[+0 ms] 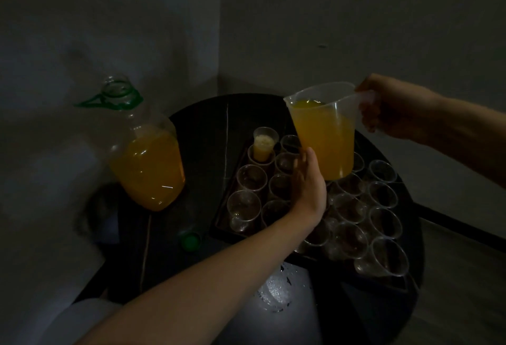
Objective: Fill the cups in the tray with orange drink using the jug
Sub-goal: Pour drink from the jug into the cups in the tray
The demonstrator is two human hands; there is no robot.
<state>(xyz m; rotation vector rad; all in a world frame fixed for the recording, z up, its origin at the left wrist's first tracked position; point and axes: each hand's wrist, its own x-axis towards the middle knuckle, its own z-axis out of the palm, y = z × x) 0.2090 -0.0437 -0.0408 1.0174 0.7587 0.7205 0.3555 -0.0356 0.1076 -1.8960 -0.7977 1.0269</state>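
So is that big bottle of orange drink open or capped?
Open. The big bottle has no cap on its neck, and a green cap lies on the table nearby.

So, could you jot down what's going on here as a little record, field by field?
jug: clear, nearly full of orange drink, held above the tray, no stream visible
right hand: grips the jug's handle
left hand: fingers straight, seemingly against the jug's lower side
tray: dark, on a round table, packed with clear cups
filled cup: one, far left corner, sitting inside another cup
other cups: look empty
bottle: large, uncapped, partly full, left of the tray
green cap: on the table
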